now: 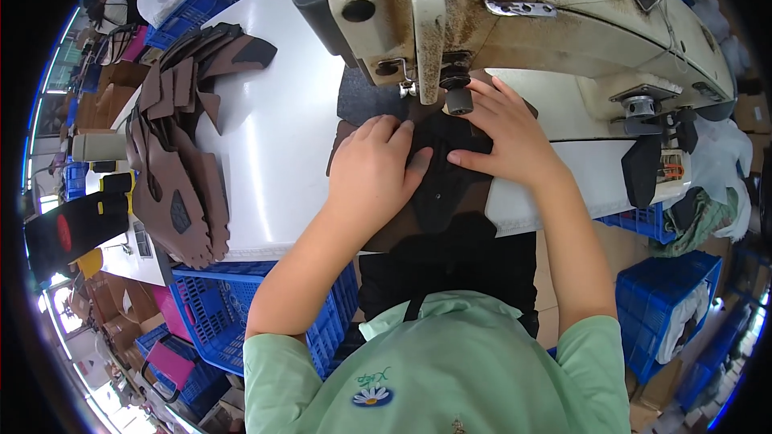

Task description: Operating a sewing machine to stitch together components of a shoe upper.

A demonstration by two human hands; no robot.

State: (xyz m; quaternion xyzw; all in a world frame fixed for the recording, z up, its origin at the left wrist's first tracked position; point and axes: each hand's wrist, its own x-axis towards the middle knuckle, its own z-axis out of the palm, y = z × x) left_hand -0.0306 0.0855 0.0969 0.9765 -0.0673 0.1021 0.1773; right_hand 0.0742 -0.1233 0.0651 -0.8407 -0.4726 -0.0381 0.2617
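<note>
A brown panel [476,191] of leather-like material, with black pieces [437,207] on it, lies under the head of a sewing machine [474,24]. My left hand [374,157] rests on the panel to the left of the centre, its fingers bent a little and the thumb apart. Opposite it, my right hand [511,135] lies flat with fingers spread, its fingertips close to the machine's round dark knob [459,100]. Between the hands, the small metal presser foot [408,89] sits just beyond my left fingertips. The panel's far part is hidden by the machine head.
A pile of cut brown panels [181,141] lies on the white table [277,112] to the left. Blue plastic crates [217,305] stand below the table, with another blue crate [663,305] at the lower right. A black piece [641,170] hangs by the table's right end.
</note>
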